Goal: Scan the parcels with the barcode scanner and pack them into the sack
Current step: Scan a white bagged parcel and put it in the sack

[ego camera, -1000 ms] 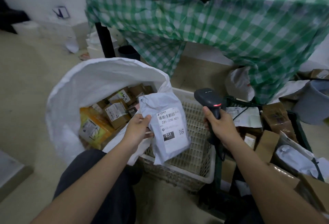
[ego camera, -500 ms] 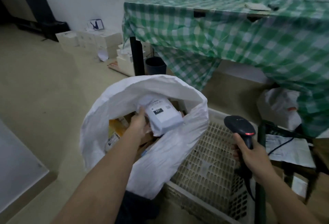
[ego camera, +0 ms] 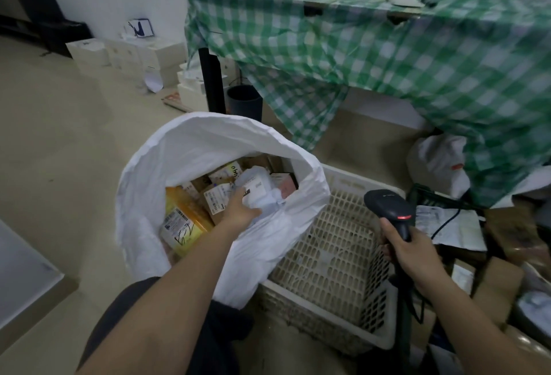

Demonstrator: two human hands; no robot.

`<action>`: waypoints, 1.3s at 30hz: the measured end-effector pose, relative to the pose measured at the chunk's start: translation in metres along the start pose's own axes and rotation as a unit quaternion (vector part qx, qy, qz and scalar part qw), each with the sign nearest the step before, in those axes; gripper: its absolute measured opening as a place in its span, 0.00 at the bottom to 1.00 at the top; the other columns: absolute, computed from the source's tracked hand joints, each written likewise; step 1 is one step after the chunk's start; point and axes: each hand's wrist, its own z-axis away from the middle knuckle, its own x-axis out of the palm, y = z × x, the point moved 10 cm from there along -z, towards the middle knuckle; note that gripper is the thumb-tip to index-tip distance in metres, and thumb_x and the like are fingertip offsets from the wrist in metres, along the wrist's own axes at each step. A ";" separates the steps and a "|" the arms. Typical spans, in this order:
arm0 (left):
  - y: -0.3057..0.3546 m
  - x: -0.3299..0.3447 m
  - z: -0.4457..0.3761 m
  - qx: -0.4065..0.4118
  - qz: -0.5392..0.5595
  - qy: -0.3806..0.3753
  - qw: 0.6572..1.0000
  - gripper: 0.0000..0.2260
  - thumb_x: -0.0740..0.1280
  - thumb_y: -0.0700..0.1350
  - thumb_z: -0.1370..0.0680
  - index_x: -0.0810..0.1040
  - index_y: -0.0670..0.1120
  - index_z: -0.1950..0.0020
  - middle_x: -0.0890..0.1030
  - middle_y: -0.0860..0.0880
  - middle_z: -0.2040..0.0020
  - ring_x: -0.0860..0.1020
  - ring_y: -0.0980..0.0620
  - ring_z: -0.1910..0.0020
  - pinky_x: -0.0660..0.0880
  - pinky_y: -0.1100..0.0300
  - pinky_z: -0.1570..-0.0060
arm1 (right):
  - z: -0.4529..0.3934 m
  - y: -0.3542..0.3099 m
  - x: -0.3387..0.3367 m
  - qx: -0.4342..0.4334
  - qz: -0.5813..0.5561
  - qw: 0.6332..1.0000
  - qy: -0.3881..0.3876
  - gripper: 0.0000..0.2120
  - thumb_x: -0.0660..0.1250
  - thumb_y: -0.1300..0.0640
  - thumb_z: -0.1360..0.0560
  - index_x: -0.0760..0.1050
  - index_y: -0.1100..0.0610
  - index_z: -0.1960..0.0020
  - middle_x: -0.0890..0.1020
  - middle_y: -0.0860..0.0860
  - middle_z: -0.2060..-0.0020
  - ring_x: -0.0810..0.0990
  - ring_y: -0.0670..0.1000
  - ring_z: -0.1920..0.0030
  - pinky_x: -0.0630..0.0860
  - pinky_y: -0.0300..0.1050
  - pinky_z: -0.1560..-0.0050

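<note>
While the left hand (ego camera: 240,210) reaches down inside the white sack (ego camera: 190,151), its fingers are closed around a grey-white poly mailer parcel (ego camera: 259,192) that lies on top of the parcels already packed there. Just left of that mailer inside the sack sit a brown cardboard box with a printed label (ego camera: 216,198) and, nearer the sack's left wall, a yellow parcel (ego camera: 183,225) with a barcode label and black scrawl. More labelled boxes fill the sack behind the mailer.

The right hand (ego camera: 408,252) is clamped on the handle of a black barcode scanner (ego camera: 387,204), held to the right of the sack with a red light showing on its head. A dark cable hangs below the handle. The scanner hovers above the right rim of a cream plastic lattice crate (ego camera: 334,255), which stands touching the sack's right side.

Right of the crate lie more cardboard boxes (ego camera: 501,282) and loose papers (ego camera: 453,225). Behind the sack, a green-and-white checked cloth (ego camera: 357,46) drapes over the tabletop.
</note>
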 end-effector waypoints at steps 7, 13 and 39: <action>-0.012 0.006 -0.012 0.090 -0.072 0.060 0.991 0.22 0.73 0.42 0.25 0.74 0.41 0.33 0.71 0.42 0.32 0.70 0.43 0.33 0.66 0.54 0.34 | -0.007 0.006 0.004 -0.008 0.007 1.000 -0.003 0.13 0.67 0.48 0.23 0.77 0.59 0.56 0.81 0.57 0.63 0.79 0.55 0.63 0.74 0.45 0.61; 0.001 -0.009 -0.041 0.144 -0.262 0.149 0.942 0.12 0.68 0.41 0.23 0.77 0.42 0.40 0.70 0.41 0.35 0.67 0.41 0.36 0.66 0.52 0.39 | -0.031 0.009 0.023 0.004 -0.008 1.000 0.009 0.15 0.66 0.47 0.23 0.77 0.60 0.51 0.80 0.55 0.64 0.77 0.50 0.67 0.72 0.40 0.65; 0.103 0.150 0.093 0.202 -0.006 -0.058 0.978 0.11 0.68 0.44 0.22 0.73 0.45 0.41 0.75 0.48 0.49 0.76 0.51 0.51 0.76 0.56 0.50 | 0.039 0.027 -0.111 0.007 -0.078 0.992 0.094 0.12 0.67 0.51 0.23 0.75 0.59 0.58 0.78 0.51 0.69 0.77 0.47 0.69 0.73 0.36 0.69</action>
